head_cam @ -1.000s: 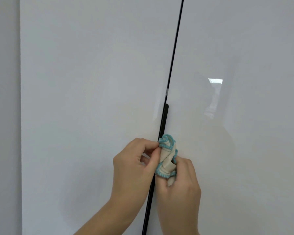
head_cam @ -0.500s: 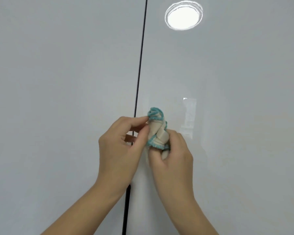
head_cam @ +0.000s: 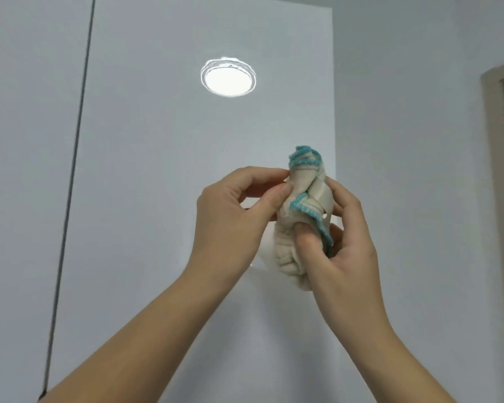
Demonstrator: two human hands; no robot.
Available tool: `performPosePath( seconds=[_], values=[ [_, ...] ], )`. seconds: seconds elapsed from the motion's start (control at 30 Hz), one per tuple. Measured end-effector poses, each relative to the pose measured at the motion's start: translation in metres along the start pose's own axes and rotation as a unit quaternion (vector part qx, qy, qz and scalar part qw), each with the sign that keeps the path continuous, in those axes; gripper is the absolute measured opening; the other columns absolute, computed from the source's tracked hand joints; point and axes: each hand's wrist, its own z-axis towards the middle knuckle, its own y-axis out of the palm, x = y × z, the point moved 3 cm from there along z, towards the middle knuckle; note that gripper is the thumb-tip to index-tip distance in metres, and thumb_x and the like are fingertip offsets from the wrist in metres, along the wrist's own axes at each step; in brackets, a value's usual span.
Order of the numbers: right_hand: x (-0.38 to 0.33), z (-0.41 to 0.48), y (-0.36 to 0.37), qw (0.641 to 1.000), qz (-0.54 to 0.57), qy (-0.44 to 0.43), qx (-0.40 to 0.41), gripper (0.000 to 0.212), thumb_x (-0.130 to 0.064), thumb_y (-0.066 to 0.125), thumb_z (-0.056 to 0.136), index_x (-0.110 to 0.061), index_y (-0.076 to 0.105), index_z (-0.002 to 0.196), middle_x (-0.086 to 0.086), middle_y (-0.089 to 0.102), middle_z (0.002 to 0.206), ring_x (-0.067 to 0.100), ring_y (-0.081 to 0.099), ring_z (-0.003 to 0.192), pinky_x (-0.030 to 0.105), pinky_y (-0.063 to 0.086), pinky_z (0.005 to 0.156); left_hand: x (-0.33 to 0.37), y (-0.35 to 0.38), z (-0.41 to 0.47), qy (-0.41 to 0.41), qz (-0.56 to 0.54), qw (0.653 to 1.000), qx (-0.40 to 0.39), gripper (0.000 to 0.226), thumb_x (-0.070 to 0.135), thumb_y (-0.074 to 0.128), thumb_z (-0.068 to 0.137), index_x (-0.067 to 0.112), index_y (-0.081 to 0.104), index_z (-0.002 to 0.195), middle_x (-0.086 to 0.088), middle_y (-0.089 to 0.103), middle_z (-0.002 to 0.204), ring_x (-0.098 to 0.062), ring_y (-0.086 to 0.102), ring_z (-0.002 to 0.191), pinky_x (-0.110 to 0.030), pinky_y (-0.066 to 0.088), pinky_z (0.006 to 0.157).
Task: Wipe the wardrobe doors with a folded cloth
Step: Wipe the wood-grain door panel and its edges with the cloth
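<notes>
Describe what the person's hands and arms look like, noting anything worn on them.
Both the left hand and right hand are bare: no gloves, rings or bracelets show. The forearms are bare too, with no sleeves or watch in view. The visible nails look short and unpainted.

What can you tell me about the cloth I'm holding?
The cloth is cream, soft-looking fabric with a turquoise stitched edge, bunched into a loose upright roll rather than folded flat. The left hand pinches its upper part; the right hand grips its lower part, thumb pressed into the folds. It is held up in front of the glossy wardrobe door.
</notes>
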Motion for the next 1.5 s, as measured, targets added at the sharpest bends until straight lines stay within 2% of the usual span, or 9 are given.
performPosePath(
  seconds=[0.17,0.37,0.53,0.67,0.93,1.07,1.23,1.4,1.5],
  values=[
    [0.014,0.037,-0.078,0.998,0.05,-0.017,-0.031,0.049,-0.014,0.062,0.088,-0.038,0.048,0.127,-0.018,0.062,0.107,0.004,0.065,0.086,0.017,0.052,0.067,0.01,0.081,0.007,0.03,0.033,0.999,0.019,0.015,0.01,0.07,0.086,0.018,0.076,0.097,0.007,0.074,0.089,-0.013,0.07,0.089,-0.041,0.057,0.082],
    [0.056,0.086,-0.124,0.992,0.113,0.029,-0.055,0.04,-0.018,0.06,0.088,-0.038,0.049,0.121,-0.01,0.061,0.107,0.014,0.067,0.092,0.029,0.055,0.068,0.001,0.145,0.031,0.043,0.139,0.988,0.043,0.015,0.015,0.067,0.088,0.021,0.076,0.098,0.01,0.073,0.09,-0.009,0.069,0.089,-0.039,0.058,0.08],
    [0.092,0.126,-0.133,0.983,0.169,0.062,-0.039,0.037,-0.017,0.058,0.089,-0.04,0.05,0.117,-0.005,0.06,0.104,-0.002,0.062,0.079,0.018,0.05,0.062,-0.008,0.167,0.062,0.082,0.264,0.959,0.066,0.017,0.013,0.064,0.089,0.023,0.075,0.097,0.013,0.071,0.09,-0.002,0.065,0.086,-0.028,0.057,0.078],
    [0.12,0.165,-0.122,0.977,0.2,0.054,-0.05,0.035,-0.019,0.057,0.09,-0.039,0.05,0.118,-0.01,0.059,0.1,-0.007,0.059,0.073,0.015,0.049,0.059,-0.012,0.177,0.095,0.14,0.375,0.912,0.091,0.018,0.016,0.061,0.09,0.026,0.074,0.097,0.016,0.068,0.089,0.004,0.059,0.084,-0.006,0.042,0.07],
    [0.153,0.254,-0.082,0.969,0.239,-0.02,-0.051,0.037,-0.025,0.059,0.09,-0.037,0.049,0.123,-0.015,0.058,0.097,0.004,0.063,0.087,0.025,0.053,0.073,-0.022,0.186,0.185,0.256,0.506,0.814,0.127,0.019,0.014,0.057,0.09,0.024,0.071,0.099,0.012,0.061,0.095,-0.01,0.054,0.094,-0.02,0.04,0.08],
    [0.145,0.304,-0.066,0.965,0.245,-0.083,-0.037,0.04,-0.029,0.059,0.091,-0.031,0.046,0.129,-0.015,0.056,0.098,0.002,0.061,0.085,0.021,0.053,0.072,-0.014,0.195,0.223,0.302,0.578,0.746,0.139,0.028,0.009,0.054,0.09,0.023,0.067,0.11,0.008,0.051,0.111,-0.015,0.045,0.115,-0.028,0.034,0.096],
    [0.125,0.356,-0.039,0.96,0.247,-0.131,-0.013,0.047,-0.024,0.058,0.088,-0.024,0.046,0.134,-0.002,0.057,0.114,0.012,0.058,0.096,0.025,0.049,0.079,-0.004,0.2,0.26,0.229,0.719,0.643,0.132,0.059,-0.001,0.044,0.087,0.016,0.04,0.143,-0.004,0.027,0.154,-0.023,0.023,0.142,-0.038,0.021,0.111],
    [0.108,0.377,-0.021,0.947,0.276,-0.165,-0.011,0.055,-0.021,0.056,0.089,-0.023,0.042,0.143,0.007,0.043,0.126,0.019,0.052,0.109,0.031,0.042,0.099,-0.008,0.202,0.276,0.154,0.791,0.582,0.11,0.039,-0.004,0.038,0.08,0.004,0.043,0.118,-0.014,0.041,0.134,-0.031,0.031,0.131,-0.055,0.028,0.107],
    [0.103,0.376,-0.01,0.931,0.297,-0.211,-0.023,0.058,-0.016,0.051,0.092,-0.02,0.035,0.147,0.007,0.038,0.118,0.026,0.049,0.111,0.038,0.04,0.103,-0.008,0.205,0.279,0.125,0.816,0.552,0.114,0.035,0.001,0.039,0.083,0.002,0.042,0.118,-0.017,0.041,0.131,-0.032,0.035,0.127,-0.056,0.03,0.105]
  ],
)
